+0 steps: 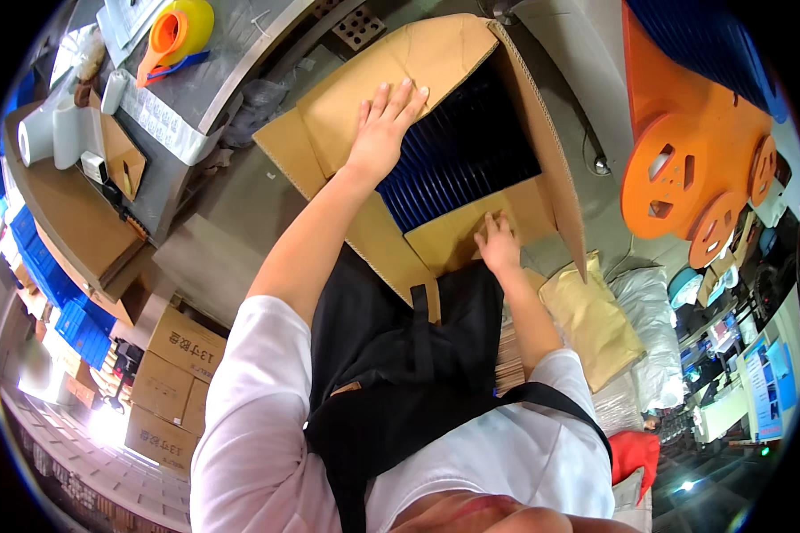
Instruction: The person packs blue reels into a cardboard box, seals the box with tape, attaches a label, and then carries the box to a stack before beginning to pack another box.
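In front of me stands a large open cardboard box (471, 211) with its flaps turned out. Inside, dark blue items with thin ridged edges (458, 155) are packed in a close row; their full shape is hidden. My left hand (384, 133) lies flat on the box's far-left flap (409, 53), fingers stretched out. On the near cardboard panel rests my right hand (500, 244), its fingers slightly apart and pointing toward the blue items. Neither hand holds anything that I can see.
At upper left, a grey workbench (231, 53) carries a yellow and orange tape dispenser (180, 31) and white rolls (67, 133). Large orange reels (662, 178) stand at right. Wrapped packages (591, 320) lie beside my right arm. Stacked cartons (173, 382) stand at lower left.
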Demonstrator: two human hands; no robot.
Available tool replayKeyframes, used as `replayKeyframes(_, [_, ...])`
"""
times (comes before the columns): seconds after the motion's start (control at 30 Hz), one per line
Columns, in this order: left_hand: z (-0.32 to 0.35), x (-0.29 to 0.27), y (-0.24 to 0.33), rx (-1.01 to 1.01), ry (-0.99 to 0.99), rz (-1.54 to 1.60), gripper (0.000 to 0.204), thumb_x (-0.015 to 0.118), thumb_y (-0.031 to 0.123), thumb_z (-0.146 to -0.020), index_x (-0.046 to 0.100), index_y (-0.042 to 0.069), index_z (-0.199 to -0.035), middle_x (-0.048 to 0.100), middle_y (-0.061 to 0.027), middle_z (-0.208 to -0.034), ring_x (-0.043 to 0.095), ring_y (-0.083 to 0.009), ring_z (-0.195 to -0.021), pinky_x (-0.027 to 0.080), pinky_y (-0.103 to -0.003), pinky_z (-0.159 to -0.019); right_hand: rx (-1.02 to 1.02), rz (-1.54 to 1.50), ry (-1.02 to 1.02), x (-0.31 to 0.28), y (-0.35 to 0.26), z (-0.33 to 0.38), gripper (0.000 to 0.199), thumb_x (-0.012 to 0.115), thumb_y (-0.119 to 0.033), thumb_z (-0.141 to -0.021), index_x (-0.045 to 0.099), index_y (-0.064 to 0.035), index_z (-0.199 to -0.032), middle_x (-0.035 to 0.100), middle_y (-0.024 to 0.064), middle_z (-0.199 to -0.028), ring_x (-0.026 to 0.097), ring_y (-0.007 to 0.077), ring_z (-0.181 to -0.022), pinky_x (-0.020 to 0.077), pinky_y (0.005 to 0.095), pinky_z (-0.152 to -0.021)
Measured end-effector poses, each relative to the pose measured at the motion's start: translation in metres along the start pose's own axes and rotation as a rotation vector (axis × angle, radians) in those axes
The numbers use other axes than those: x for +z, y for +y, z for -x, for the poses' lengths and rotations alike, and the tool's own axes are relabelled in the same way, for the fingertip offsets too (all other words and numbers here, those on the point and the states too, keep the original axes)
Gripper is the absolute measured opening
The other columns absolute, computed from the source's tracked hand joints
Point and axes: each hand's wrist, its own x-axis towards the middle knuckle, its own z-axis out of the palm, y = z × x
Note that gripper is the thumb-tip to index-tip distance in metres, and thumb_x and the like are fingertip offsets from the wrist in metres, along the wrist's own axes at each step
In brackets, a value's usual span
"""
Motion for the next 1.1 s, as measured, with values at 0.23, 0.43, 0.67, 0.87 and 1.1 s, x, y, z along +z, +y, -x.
replayKeyframes(0.23, [-0.009,0.016,0.006,-0.051,0.092,-0.017,0.085,0.042,-0.019,-0.074,0.027,0.026,-0.145,0.021,-0.0039,-0.152,0.018,-0.0333,-0.140,0.017,-0.051,-0.112,-0.478,0.175,1.314,-0.226,-0.093,-0.040,0.051,0.062,-0.028,-0.086,0.046,-0.0167,-0.133,0.041,0.0118,-0.140,0.035,0.0388,-0.129,0.0305,0.0551,-0.100])
replayKeyframes(0.43, [-0.005,0.065,0.012,-0.011,0.051,-0.069,0.083,0.043,-0.013,-0.078,0.028,0.036,-0.143,0.022,-0.0014,-0.152,0.017,-0.0339,-0.140,0.015,-0.054,-0.112,-0.234,0.056,0.897,-0.288,-0.061,-0.104,0.049,0.047,-0.044,-0.092,0.047,-0.0142,-0.131,0.061,0.0146,-0.114,0.057,0.0309,-0.108,0.0493,0.0436,-0.079])
replayKeyframes(0.67, [-0.010,0.087,0.002,-0.030,0.069,-0.181,0.084,0.049,-0.011,-0.077,0.027,0.036,-0.143,0.024,0.0000,-0.151,0.020,-0.0336,-0.139,0.019,-0.055,-0.109,-0.252,-0.329,0.664,-0.280,-0.067,-0.103,0.047,0.049,-0.044,-0.092,0.053,-0.0117,-0.126,0.066,0.0141,-0.103,0.062,0.0329,-0.096,0.0481,0.0372,-0.082])
replayKeyframes(0.87, [-0.022,0.061,-0.013,-0.013,-0.062,-0.234,0.080,0.051,-0.011,-0.075,0.032,0.026,-0.143,0.025,-0.0005,-0.151,0.022,-0.0281,-0.139,0.029,-0.044,-0.110,-0.346,-0.356,0.809,-0.265,-0.076,-0.094,0.048,0.054,-0.044,-0.090,0.054,-0.0120,-0.125,0.065,0.0112,-0.110,0.061,0.0286,-0.102,0.0462,0.0338,-0.087])
replayKeyframes(1.1, [-0.015,-0.002,-0.047,-0.140,-0.243,-0.068,0.046,0.046,0.015,-0.090,0.043,0.014,-0.136,0.038,-0.0039,-0.144,0.043,-0.0255,-0.126,0.037,-0.036,-0.103,-0.901,-0.159,0.983,-0.178,-0.054,-0.033,0.042,0.064,-0.008,-0.079,0.053,-0.0085,-0.120,0.054,0.0116,-0.120,0.053,0.0326,-0.109,0.0470,0.0381,-0.087])
